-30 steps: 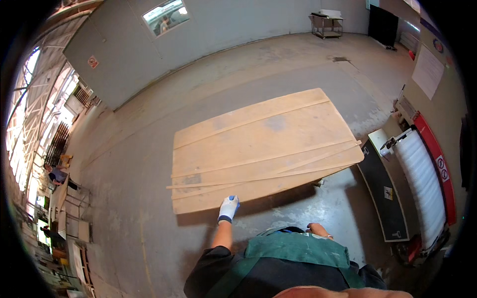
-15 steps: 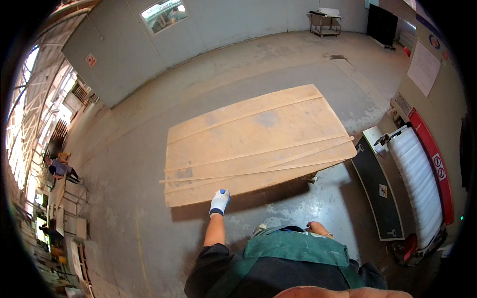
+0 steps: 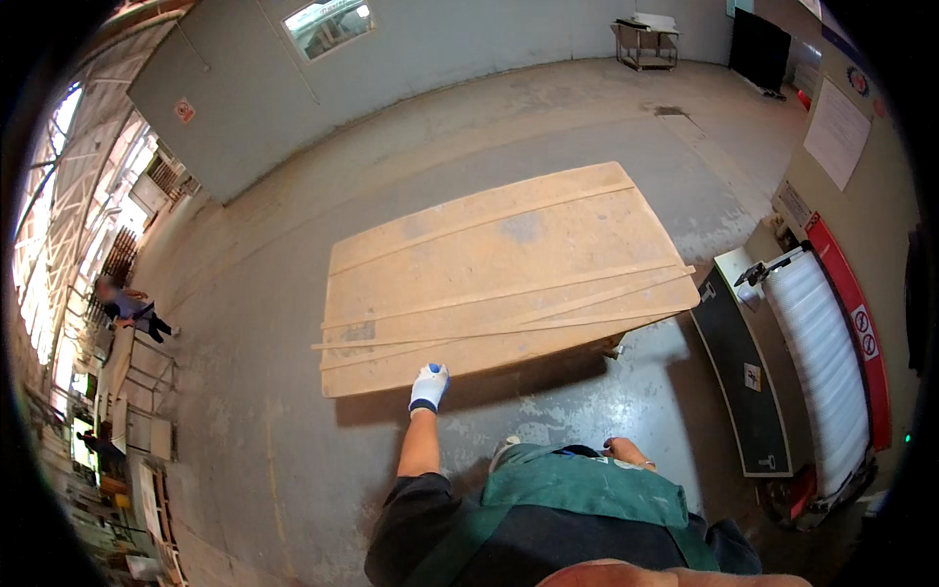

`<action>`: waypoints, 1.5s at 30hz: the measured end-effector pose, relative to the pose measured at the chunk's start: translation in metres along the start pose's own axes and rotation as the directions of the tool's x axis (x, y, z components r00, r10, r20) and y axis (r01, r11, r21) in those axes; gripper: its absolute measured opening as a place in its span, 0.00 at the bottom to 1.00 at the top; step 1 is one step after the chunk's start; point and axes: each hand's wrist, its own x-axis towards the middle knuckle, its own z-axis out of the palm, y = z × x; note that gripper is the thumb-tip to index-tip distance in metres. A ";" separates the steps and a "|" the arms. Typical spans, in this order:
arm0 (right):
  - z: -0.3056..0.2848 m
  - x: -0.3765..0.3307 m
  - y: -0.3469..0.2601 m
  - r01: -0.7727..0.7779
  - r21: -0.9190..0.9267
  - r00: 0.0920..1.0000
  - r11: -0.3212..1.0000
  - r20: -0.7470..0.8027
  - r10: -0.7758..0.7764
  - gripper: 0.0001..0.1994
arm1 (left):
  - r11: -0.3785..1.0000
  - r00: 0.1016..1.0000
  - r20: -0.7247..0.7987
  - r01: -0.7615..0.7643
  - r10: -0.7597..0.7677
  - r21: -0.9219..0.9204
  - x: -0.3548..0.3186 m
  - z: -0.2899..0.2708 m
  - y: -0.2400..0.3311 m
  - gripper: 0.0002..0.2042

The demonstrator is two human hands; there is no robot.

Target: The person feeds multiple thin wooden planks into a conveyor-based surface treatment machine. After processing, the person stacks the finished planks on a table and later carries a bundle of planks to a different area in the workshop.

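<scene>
A wide tan wooden tabletop point(image 3: 469, 264) stands low in front of me, with several long thin wooden strips point(image 3: 489, 292) lying along it; two cross at a slant near the close side. My left hand point(image 3: 429, 387), in a white glove with blue patches, is closed at the tabletop's near edge, left of its middle. My right hand point(image 3: 622, 450) is bare and close to my waist, beside the green apron point(image 3: 587, 484). Its fingers look curled, but the apron partly hides them and whatever they hold.
On the right stand a black-fronted case point(image 3: 738, 377) and a white plastic-wrapped roll point(image 3: 822, 362) by a red panel. A small metal cart point(image 3: 646, 47) is at the far wall. Far left, another person point(image 3: 132, 308) is beside work tables point(image 3: 117, 391).
The tabletop and my left hand have shifted slightly left together against the far wall. The person at far left has changed posture. My right hand stays at my waist.
</scene>
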 end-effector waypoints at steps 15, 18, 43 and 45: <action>-0.305 -0.219 -0.275 0.967 -0.222 -0.097 0.124 -0.773 -0.627 0.09 | 0.998 0.999 -0.036 -0.014 0.016 0.068 0.002 0.007 -0.005 0.22; -0.322 -0.280 -0.311 0.913 -0.389 -0.325 -0.124 -0.506 -0.799 0.16 | 0.993 0.999 0.042 -0.024 0.019 0.116 0.012 0.010 -0.016 0.22; -0.347 -0.231 -0.397 0.896 0.118 -0.383 -0.429 -0.285 -0.879 0.04 | 0.988 0.994 -0.067 0.073 -0.083 -0.137 -0.015 -0.007 -0.002 0.23; -0.351 -0.219 -0.406 0.908 0.126 -0.360 -0.400 -0.252 -0.898 0.06 | 0.956 0.993 0.070 0.111 -0.096 -0.271 -0.021 -0.020 0.010 0.23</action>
